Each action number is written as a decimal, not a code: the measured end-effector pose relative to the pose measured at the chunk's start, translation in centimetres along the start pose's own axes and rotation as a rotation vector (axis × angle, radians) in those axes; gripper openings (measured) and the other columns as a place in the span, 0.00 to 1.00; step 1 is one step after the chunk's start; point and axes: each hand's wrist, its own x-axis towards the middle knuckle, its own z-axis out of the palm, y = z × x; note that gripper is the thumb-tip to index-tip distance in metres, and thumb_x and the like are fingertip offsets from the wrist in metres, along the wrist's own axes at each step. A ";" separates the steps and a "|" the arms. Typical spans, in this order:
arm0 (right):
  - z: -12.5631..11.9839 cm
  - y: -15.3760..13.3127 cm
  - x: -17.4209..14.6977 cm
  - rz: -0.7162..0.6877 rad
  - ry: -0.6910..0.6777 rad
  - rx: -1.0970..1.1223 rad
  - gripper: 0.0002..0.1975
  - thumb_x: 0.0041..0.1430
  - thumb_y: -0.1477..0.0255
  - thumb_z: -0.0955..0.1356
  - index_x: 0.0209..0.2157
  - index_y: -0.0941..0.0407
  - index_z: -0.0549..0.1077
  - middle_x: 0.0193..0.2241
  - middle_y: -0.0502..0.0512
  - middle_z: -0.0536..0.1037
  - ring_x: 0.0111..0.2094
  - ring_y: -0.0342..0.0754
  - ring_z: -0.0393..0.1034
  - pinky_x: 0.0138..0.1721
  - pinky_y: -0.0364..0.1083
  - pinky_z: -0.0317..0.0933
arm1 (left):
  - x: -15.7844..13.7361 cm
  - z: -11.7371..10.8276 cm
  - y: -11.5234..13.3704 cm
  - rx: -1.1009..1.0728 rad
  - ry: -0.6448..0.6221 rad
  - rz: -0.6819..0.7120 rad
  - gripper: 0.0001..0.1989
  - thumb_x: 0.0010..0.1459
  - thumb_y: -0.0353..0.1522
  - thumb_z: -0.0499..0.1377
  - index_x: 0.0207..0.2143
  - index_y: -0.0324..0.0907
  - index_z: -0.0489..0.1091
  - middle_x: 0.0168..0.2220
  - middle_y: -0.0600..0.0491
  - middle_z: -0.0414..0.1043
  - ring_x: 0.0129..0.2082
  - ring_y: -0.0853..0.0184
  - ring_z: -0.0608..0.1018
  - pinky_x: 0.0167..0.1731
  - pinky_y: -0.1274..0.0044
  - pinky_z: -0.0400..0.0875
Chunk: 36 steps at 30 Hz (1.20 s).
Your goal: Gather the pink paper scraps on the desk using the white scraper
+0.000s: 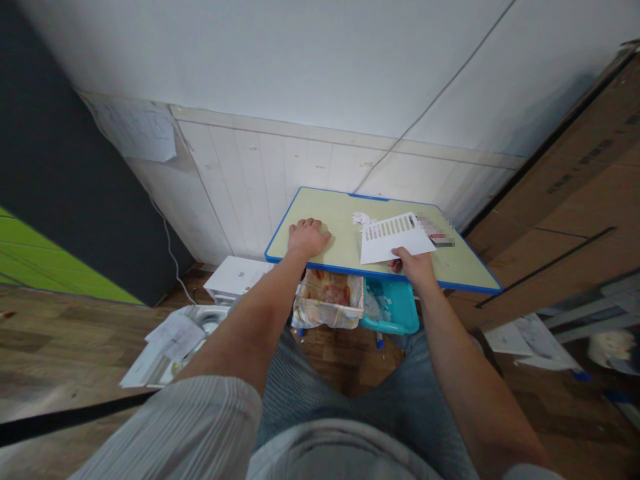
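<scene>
My left hand lies palm down on the pale yellow-green tabletop with blue edging, its fingers loosely spread and nothing visible in them. In my right hand is a white card, pinched at its near right edge with the thumb on top. A row of small greenish-beige strips with reddish marks runs along the card's far part, and a dark mark sits at its far right corner. Crumpled white scraps lie just behind the card. To its right is a flat item, blurred by pixelation.
Under the table's front edge hang a lined bin and a turquoise basket holding pale scraps. White boxes and papers stand at the left. A large brown carton rises at the right; a cable crosses the wall.
</scene>
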 end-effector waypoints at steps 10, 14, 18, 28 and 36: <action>0.8 -0.4 -0.6 0.045 -0.072 0.039 0.11 0.48 0.67 0.80 0.30 0.50 0.77 0.19 0.51 0.80 0.18 0.48 0.69 0.20 0.45 0.67 | 0.0 0.0 0.1 0.014 0.004 -0.006 0.31 0.84 0.45 0.53 0.78 0.44 0.79 0.83 0.37 0.76 0.83 0.42 0.73 0.81 0.48 0.68; 0.7 -0.4 -0.6 0.051 -0.061 0.053 0.12 0.49 0.67 0.81 0.30 0.50 0.76 0.19 0.49 0.80 0.17 0.48 0.69 0.20 0.45 0.67 | 0.1 0.1 0.0 0.008 0.005 -0.003 0.31 0.84 0.45 0.54 0.78 0.45 0.79 0.83 0.37 0.75 0.83 0.42 0.73 0.81 0.48 0.68; 0.8 -0.3 -0.4 0.044 -0.036 0.068 0.11 0.48 0.66 0.80 0.33 0.50 0.77 0.19 0.49 0.80 0.17 0.48 0.68 0.20 0.45 0.66 | 0.1 0.1 -0.1 0.008 0.000 0.001 0.33 0.83 0.45 0.53 0.79 0.42 0.78 0.84 0.36 0.74 0.83 0.42 0.73 0.82 0.47 0.67; 0.8 -0.5 -0.7 0.045 -0.082 0.045 0.13 0.47 0.63 0.81 0.29 0.49 0.76 0.18 0.51 0.81 0.19 0.48 0.69 0.21 0.45 0.68 | 0.0 0.0 0.0 0.010 -0.005 -0.001 0.33 0.83 0.45 0.52 0.79 0.41 0.78 0.85 0.36 0.73 0.84 0.43 0.72 0.82 0.48 0.67; 0.6 -0.6 -0.9 0.067 -0.112 0.050 0.14 0.48 0.65 0.84 0.29 0.50 0.78 0.20 0.52 0.82 0.19 0.48 0.71 0.22 0.46 0.70 | 0.2 0.2 -0.1 -0.003 -0.001 -0.008 0.33 0.83 0.45 0.53 0.80 0.44 0.78 0.84 0.37 0.75 0.84 0.41 0.72 0.82 0.47 0.66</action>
